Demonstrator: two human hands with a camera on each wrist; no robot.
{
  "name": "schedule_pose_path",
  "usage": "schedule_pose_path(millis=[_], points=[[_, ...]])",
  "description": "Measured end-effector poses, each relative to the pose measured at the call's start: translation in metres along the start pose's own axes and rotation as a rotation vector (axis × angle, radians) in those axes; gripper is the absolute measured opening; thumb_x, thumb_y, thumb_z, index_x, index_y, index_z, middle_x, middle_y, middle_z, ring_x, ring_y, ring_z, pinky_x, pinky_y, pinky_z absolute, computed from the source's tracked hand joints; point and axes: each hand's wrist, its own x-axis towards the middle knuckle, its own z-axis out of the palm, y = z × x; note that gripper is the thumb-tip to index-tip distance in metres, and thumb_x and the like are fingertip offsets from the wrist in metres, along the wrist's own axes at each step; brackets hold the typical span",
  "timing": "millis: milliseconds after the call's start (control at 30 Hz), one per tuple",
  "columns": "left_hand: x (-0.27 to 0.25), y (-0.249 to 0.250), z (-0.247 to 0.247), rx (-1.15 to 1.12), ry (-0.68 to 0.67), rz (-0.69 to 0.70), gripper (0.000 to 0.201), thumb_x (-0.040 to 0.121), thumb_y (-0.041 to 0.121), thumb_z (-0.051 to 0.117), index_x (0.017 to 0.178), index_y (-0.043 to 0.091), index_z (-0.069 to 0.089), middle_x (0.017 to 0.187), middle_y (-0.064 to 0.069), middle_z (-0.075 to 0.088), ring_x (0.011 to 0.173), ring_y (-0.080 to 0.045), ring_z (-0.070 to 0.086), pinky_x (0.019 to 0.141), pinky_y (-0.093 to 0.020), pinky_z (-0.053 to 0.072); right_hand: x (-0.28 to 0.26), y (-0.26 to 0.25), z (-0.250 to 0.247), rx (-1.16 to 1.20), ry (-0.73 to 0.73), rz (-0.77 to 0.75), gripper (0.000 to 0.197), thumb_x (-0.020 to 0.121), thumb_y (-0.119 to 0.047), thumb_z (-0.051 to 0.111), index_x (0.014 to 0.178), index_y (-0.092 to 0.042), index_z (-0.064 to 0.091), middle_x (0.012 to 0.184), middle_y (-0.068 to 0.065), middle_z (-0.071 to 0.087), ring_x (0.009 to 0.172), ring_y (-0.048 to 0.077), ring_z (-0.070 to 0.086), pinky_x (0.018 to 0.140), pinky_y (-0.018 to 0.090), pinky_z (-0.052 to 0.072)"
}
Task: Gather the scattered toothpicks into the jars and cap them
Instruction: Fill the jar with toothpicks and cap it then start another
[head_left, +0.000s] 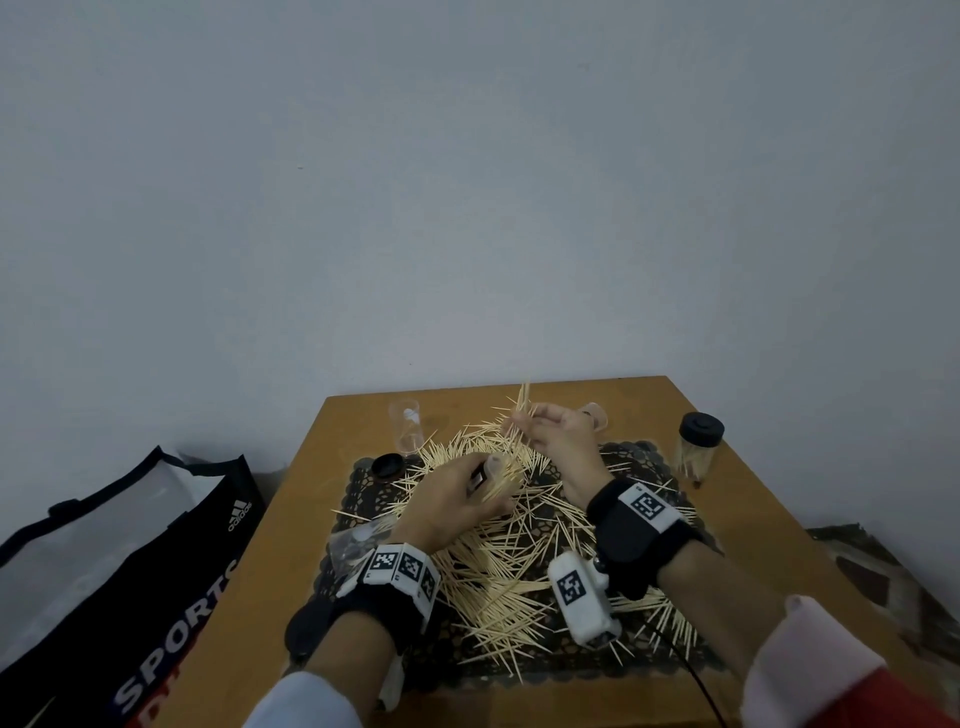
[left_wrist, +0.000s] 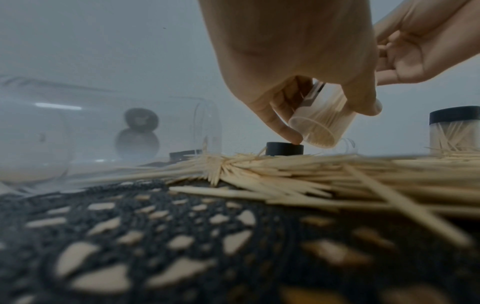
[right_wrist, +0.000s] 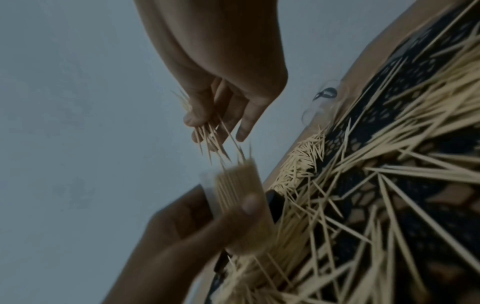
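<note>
While the left hand (head_left: 457, 499) grips a nearly full jar (left_wrist: 322, 121) tilted above the mat (head_left: 639, 457), the right hand (head_left: 550, 431) pinches a bundle (right_wrist: 210, 135) of toothpicks just beyond it. To load well, I'd line the tips up parallel with the mouth and feed them slowly; crooked ones would likely jam against those already packed. Loose toothpicks (head_left: 498, 566) cover the mat. Farther off lie 1 black cap (head_left: 387, 465), an empty jar (head_left: 408, 423) and 1 capped jar (head_left: 698, 447), none in the way.
</note>
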Motion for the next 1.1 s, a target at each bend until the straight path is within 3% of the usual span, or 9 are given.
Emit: schedule_pose_path(millis=[133,200,400,533,700,867,967,1100], points=[[0.000,0.002,-0.001,-0.032,0.012,0.007,0.053,0.077,0.056,0.072,0.113,0.019,0.061,0.095,0.006,0.067,0.080,-0.012,0.062,0.071,-0.032,0.053,-0.006,0.010,0.008,-0.005,-0.019,-0.008,0.012,0.087,-0.013,0.067,0.098,-0.007,0.065,0.095,0.005,0.075,0.089,0.003,0.069,0.077,0.012,0.043],[0.000,0.002,-0.001,-0.040,0.020,0.008,0.057,0.076,0.060,0.070,0.111,0.016,0.061,0.093,0.004,0.067,0.078,-0.015,0.063,0.071,-0.034,0.052,-0.009,0.013,0.009,-0.012,-0.042,-0.002,0.014,0.086,-0.015,0.067,0.098,-0.008,0.066,0.097,0.004,0.075,0.093,0.003,0.068,0.075,0.012,0.038],[0.001,0.001,0.000,-0.029,0.024,-0.013,0.045,0.078,0.058,0.071,0.100,0.022,0.058,0.087,0.008,0.064,0.073,-0.012,0.060,0.064,-0.029,0.048,-0.008,0.019,0.007,-0.023,-0.104,-0.016,0.014,0.088,-0.014,0.067,0.099,-0.006,0.067,0.098,0.003,0.075,0.101,0.012,0.067,0.100,0.032,0.043],[0.001,0.002,-0.001,-0.021,0.024,-0.012,0.044,0.078,0.055,0.073,0.105,0.023,0.058,0.088,0.011,0.063,0.073,-0.007,0.058,0.064,-0.023,0.044,-0.008,0.023,0.011,-0.054,-0.155,-0.010,0.012,0.091,-0.006,0.061,0.101,-0.008,0.068,0.107,0.005,0.072,0.103,0.017,0.066,0.103,0.043,0.046],[0.000,0.006,-0.003,-0.013,0.017,0.001,0.046,0.080,0.051,0.072,0.111,0.019,0.059,0.090,0.009,0.064,0.074,-0.008,0.060,0.061,-0.013,0.040,-0.005,0.024,0.012,-0.035,-0.171,0.021,0.019,0.082,-0.002,0.060,0.097,-0.008,0.069,0.110,0.008,0.067,0.115,0.027,0.058,0.108,0.055,0.037],[0.000,0.004,-0.003,-0.018,0.046,0.010,0.048,0.078,0.053,0.074,0.112,0.022,0.060,0.091,0.010,0.065,0.074,-0.004,0.060,0.061,-0.009,0.037,-0.003,0.027,0.014,-0.030,-0.112,0.011,0.019,0.096,-0.012,0.051,0.099,-0.005,0.069,0.104,0.008,0.072,0.108,0.022,0.064,0.108,0.047,0.039],[0.000,0.006,-0.004,-0.014,0.049,0.016,0.052,0.078,0.053,0.074,0.117,0.021,0.060,0.093,0.010,0.065,0.076,-0.004,0.060,0.063,-0.008,0.038,-0.004,0.028,0.015,-0.112,-0.109,-0.009,0.025,0.102,-0.021,0.045,0.106,-0.013,0.068,0.106,0.002,0.073,0.107,0.014,0.064,0.099,0.032,0.043],[0.000,0.007,-0.005,0.020,0.044,0.030,0.049,0.079,0.052,0.073,0.112,0.019,0.060,0.090,0.008,0.063,0.073,-0.008,0.058,0.059,-0.009,0.034,-0.005,0.026,0.015,-0.207,-0.172,-0.008,0.030,0.103,-0.023,0.041,0.124,-0.013,0.060,0.122,-0.001,0.064,0.114,0.008,0.057,0.087,0.015,0.041]])
